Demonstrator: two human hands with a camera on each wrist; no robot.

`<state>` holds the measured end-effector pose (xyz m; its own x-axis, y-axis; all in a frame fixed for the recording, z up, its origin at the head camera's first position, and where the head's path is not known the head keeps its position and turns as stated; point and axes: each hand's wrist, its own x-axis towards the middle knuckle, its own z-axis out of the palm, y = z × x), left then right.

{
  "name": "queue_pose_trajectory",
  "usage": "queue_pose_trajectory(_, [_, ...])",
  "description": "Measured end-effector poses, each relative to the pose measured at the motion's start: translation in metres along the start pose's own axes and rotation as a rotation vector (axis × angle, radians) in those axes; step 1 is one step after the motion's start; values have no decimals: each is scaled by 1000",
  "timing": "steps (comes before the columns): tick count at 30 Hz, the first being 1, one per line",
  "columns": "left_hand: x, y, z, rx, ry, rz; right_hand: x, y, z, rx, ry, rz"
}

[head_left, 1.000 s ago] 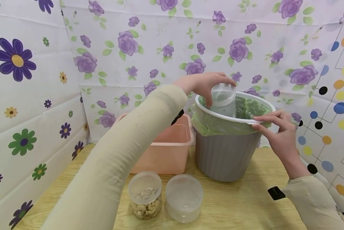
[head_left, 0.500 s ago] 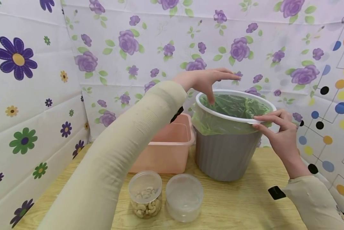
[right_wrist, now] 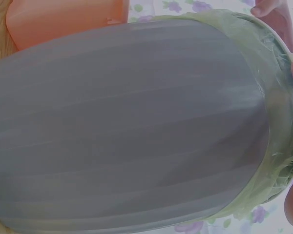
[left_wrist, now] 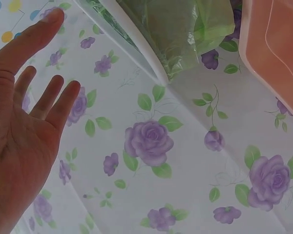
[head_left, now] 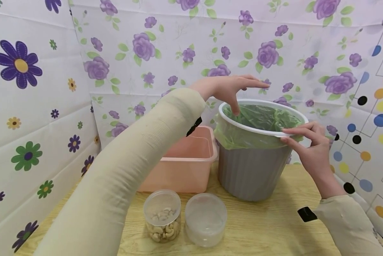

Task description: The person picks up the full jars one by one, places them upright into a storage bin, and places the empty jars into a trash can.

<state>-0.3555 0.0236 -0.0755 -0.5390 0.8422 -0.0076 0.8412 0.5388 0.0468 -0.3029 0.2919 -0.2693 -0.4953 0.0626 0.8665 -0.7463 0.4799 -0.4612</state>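
My left hand [head_left: 231,89] hovers over the left side of a grey trash bin [head_left: 250,170], fingers stretched out and thumb pointing down. Nothing is in that hand; in the left wrist view its palm and spread fingers [left_wrist: 56,102] show bare. A green plastic bag [head_left: 258,115] lines the bin and folds over outside, below the white rim [head_left: 242,126]. My right hand [head_left: 316,149] pinches the rim's right front between thumb and fingers. The right wrist view shows the bin's ribbed wall [right_wrist: 127,122] close up. The bin's bottom is hidden.
Left of the bin stands a pink plastic tub [head_left: 182,174], partly behind my left sleeve [head_left: 130,160]. Nearer on the wooden table [head_left: 268,227] sit a clear jar of cashews [head_left: 162,227] and a clear lidded container [head_left: 205,220]. Patterned cloth walls [head_left: 178,42] enclose the table.
One second ago my left hand held a clear plastic jar at the bin's mouth. It has let go, the jar is out of sight, and the fingers have straightened. The right hand stays put.
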Motion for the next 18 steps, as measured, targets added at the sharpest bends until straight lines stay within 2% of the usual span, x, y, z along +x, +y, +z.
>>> queue_pose_trajectory(13, [-8, 7, -3, -2, 5, 30, 0, -3, 0, 16, 1, -1])
queue_pose_trajectory(18, [-13, 12, -2, 5, 11, 79, 0, -4, 1, 18, 4, -10])
